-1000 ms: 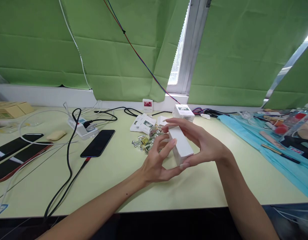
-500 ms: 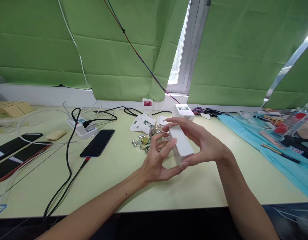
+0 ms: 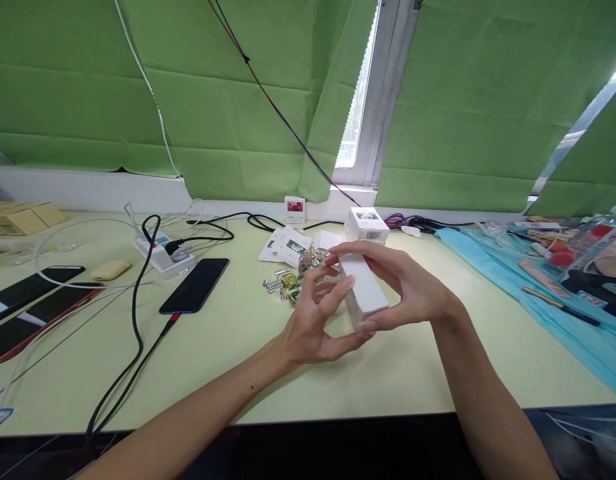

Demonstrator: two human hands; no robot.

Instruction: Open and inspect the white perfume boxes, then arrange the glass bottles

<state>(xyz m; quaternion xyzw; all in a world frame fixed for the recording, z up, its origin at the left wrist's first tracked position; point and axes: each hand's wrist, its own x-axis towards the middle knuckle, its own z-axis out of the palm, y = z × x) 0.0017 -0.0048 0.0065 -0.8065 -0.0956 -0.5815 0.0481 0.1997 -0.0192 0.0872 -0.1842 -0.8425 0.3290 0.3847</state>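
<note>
A small white box [image 3: 364, 288] is held tilted above the table between both hands. My right hand [image 3: 413, 283] grips it from the right, its thumb at the near end and fingers over the far end. My left hand [image 3: 315, 320] holds the box from the left, with fingertips on its side and the thumb under the near end. Just beyond my left hand lies a pile of shiny metal and glass-like pieces [image 3: 288, 281]. Behind the pile are several white printed cards [image 3: 291, 247], and a white box with a picture on top [image 3: 367, 223] stands farther back.
To the left lie a black phone [image 3: 195, 285] on a cable, a white power strip [image 3: 163, 257] and a dark tablet-like device [image 3: 33, 307]. Black cables [image 3: 138, 313] cross the table. On the right, a blue cloth [image 3: 528, 293] bears a pen [image 3: 561, 305] and assorted items.
The white box and both hands have barely shifted, with the far end of the box dipping slightly. The other things on the table stay where they were.
</note>
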